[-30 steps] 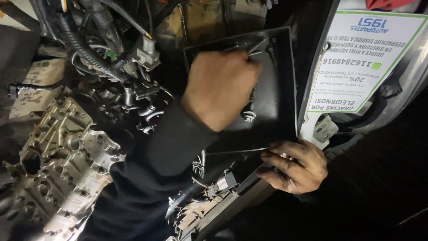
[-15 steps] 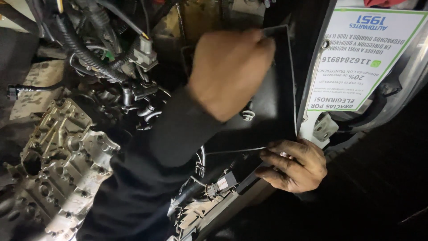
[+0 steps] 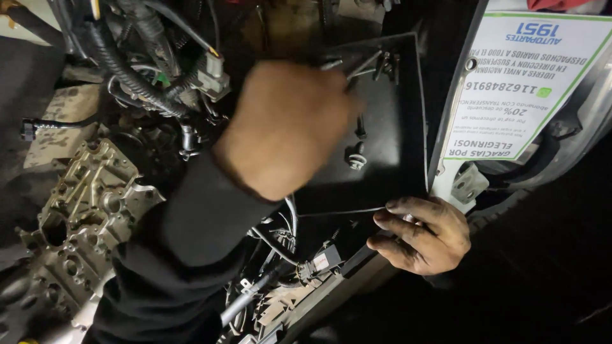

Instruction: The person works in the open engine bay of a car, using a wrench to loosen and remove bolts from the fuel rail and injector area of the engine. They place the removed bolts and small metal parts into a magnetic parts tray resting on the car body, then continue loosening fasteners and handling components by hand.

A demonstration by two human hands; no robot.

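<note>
My left hand (image 3: 287, 127), in a black sleeve, hovers over a shallow black tray (image 3: 392, 172) set in an engine bay. Only its back shows; the fingers curl away toward the bolts and small metal parts (image 3: 355, 158) lying in the tray, and I cannot see whether they grip anything. My grimy right hand (image 3: 424, 236) grips the tray's near right corner, fingers over the rim.
A white printed sheet (image 3: 516, 83) with green edging stands right of the tray. Black hoses and wiring (image 3: 127, 70) with a grey connector (image 3: 210, 73) crowd the upper left. A cast aluminium block with many passages (image 3: 83, 210) lies at lower left. More connectors (image 3: 319, 264) sit below the tray.
My left hand has drawn back from the tray's far edge, down and to the left. My right hand has kept its hold on the tray corner.
</note>
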